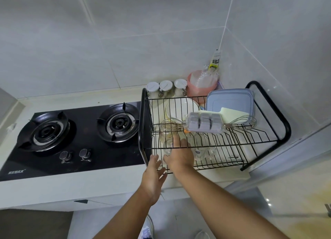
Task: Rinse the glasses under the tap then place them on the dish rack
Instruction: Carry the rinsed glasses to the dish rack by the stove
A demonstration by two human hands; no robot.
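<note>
While a black two-burner hob (71,131) fills the counter's left, the left hand (154,174) hovers at the front left post of the black wire dish rack (287,129), fingers straight and spread, holding nothing; just right of it, a glass (167,147), a short tumbler, clear and colourless, stands on the rack's lower tier beneath the upper wires; the right hand (180,154) reaches in beside it, forefinger extended along its right side and thumb below it, though whether it grips cannot be told; further clear glasses (199,152) stand to the right, one bearing a blue mark; a grey ice tray (204,124) and wire whisk (240,122) lie above.
</note>
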